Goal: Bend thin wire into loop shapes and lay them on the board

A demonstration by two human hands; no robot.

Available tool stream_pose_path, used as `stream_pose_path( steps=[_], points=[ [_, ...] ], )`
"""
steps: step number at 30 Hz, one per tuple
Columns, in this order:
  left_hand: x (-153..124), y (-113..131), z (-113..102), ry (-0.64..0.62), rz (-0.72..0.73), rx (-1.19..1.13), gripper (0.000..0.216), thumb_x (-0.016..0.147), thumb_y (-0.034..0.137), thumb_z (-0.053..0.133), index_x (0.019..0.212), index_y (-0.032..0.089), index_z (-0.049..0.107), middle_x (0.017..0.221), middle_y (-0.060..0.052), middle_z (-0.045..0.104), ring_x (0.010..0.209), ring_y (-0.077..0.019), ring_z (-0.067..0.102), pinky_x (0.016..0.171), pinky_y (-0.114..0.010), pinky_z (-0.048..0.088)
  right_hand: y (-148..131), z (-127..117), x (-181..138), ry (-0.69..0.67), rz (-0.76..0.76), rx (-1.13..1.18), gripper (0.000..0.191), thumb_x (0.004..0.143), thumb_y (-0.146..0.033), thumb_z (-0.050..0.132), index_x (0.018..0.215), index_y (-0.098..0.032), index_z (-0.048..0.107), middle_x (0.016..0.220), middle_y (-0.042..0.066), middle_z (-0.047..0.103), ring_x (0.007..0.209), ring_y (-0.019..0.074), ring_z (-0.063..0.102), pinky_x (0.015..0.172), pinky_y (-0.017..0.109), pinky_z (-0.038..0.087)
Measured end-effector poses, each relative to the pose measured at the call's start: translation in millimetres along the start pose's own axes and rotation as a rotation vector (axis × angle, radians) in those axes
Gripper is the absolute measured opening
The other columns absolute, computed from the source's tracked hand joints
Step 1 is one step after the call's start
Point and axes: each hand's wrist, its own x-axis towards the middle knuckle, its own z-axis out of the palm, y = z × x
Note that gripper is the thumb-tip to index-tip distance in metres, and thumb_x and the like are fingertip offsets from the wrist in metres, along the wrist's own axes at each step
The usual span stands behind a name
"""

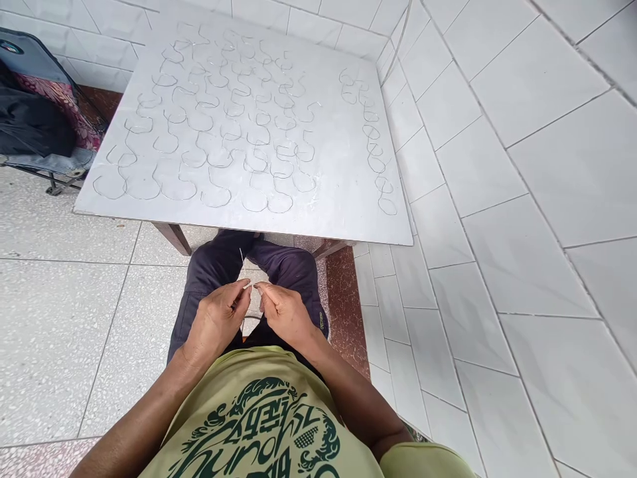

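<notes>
So, room: glazed white tiles [522, 133] run along the right and far side, with speckled terrazzo floor [64, 332] on the left.

Board: a white-painted board [343, 212] on wooden legs [172, 238] sits just beyond the person's knees.

Bag: a dark bag [34, 113] lies on a low folding frame beside the board's left corner.

Bent wires: dozens of thin wire hooks [199, 119] lie in loose rows on the board, with a separate column near its right edge.

Person: seated, in an olive T-shirt [259, 411] and dark trousers [213, 265].

Hands: the left hand [217, 318] and right hand [284, 312] are raised over the lap, just apart.

Grip: the left fingers pinch a thin wire [241, 257], which points up over the trousers; the right hand's hold is too fine to tell.
</notes>
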Motion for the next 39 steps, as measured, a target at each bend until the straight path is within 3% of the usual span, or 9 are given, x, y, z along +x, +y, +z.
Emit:
stream_pose_path(
  steps=[5, 9, 14, 20, 26, 30, 35, 39],
  points=[
    [4, 3, -6, -0.093, -0.062, 0.047, 0.02, 0.099, 0.028, 0.058, 0.11, 0.02, 0.073, 0.08, -0.001, 0.077, 0.066, -0.0156, 0.071, 0.065, -0.026, 0.051, 4, 3, -1, -0.024, -0.009, -0.039, 0.027, 0.105, -0.018, 0.04, 0.1, -0.021, 0.067, 0.077, 0.003, 0.067, 0.073, 0.0165, 0.064, 0.076, 0.027, 0.05],
    [6, 2, -9, -0.151, -0.121, 0.04, 0.02, 0.098, 0.03, 0.058, 0.109, 0.02, 0.071, 0.069, 0.002, 0.071, 0.059, -0.0135, 0.065, 0.06, -0.025, 0.046, 7, 6, -3, -0.047, -0.006, -0.079, 0.026, 0.104, -0.017, 0.042, 0.107, -0.02, 0.067, 0.083, 0.004, 0.07, 0.076, 0.0173, 0.065, 0.077, 0.027, 0.05],
    [4, -1, -9, -0.221, -0.092, 0.084, 0.019, 0.098, 0.027, 0.056, 0.11, 0.019, 0.07, 0.06, 0.006, 0.06, 0.051, -0.0109, 0.056, 0.057, -0.023, 0.04, 7, 4, -4, -0.129, -0.01, -0.154, 0.027, 0.104, -0.013, 0.041, 0.105, -0.018, 0.067, 0.081, 0.004, 0.069, 0.073, 0.0173, 0.063, 0.075, 0.027, 0.05],
    [2, -5, -7, -0.251, -0.04, 0.17, 0.022, 0.099, 0.025, 0.054, 0.113, 0.018, 0.069, 0.064, 0.003, 0.065, 0.05, -0.0129, 0.06, 0.056, -0.024, 0.042, 9, 6, -4, -0.163, -0.017, -0.21, 0.029, 0.104, -0.012, 0.044, 0.121, -0.018, 0.066, 0.097, 0.009, 0.075, 0.088, 0.0196, 0.069, 0.084, 0.028, 0.052],
    [1, -10, -6, -0.247, -0.014, 0.226, 0.033, 0.105, 0.038, 0.05, 0.125, 0.016, 0.065, 0.078, -0.006, 0.076, 0.062, -0.02, 0.072, 0.058, -0.027, 0.047, 9, 7, -3, -0.181, 0.0, -0.214, 0.026, 0.104, -0.012, 0.044, 0.114, -0.017, 0.067, 0.095, 0.01, 0.075, 0.087, 0.0204, 0.071, 0.082, 0.029, 0.052],
    [0, -12, -5, -0.263, -0.029, 0.265, 0.037, 0.106, 0.039, 0.047, 0.128, 0.015, 0.064, 0.078, -0.007, 0.077, 0.061, -0.0222, 0.073, 0.056, -0.028, 0.047, 4, 6, -4, -0.165, 0.024, -0.169, 0.023, 0.106, -0.016, 0.044, 0.108, -0.02, 0.067, 0.095, 0.008, 0.075, 0.088, 0.0195, 0.071, 0.084, 0.029, 0.052],
    [-2, -12, -9, -0.262, -0.091, 0.11, 0.033, 0.105, 0.034, 0.048, 0.127, 0.015, 0.064, 0.072, -0.002, 0.074, 0.059, -0.0191, 0.071, 0.06, -0.027, 0.05, 4, -1, -3, -0.039, 0.043, -0.016, 0.025, 0.108, -0.033, 0.047, 0.11, -0.02, 0.068, 0.106, 0.009, 0.075, 0.1, 0.0204, 0.071, 0.092, 0.032, 0.053],
    [-2, -7, -17, -0.248, -0.104, -0.065, 0.027, 0.105, 0.037, 0.051, 0.117, 0.02, 0.068, 0.068, 0.002, 0.07, 0.059, -0.0145, 0.068, 0.062, -0.024, 0.05, 13, -9, 11, 0.073, 0.278, 0.326, 0.037, 0.106, -0.049, 0.05, 0.104, -0.019, 0.07, 0.091, 0.006, 0.073, 0.078, 0.0157, 0.069, 0.071, 0.028, 0.055]
  ],
)
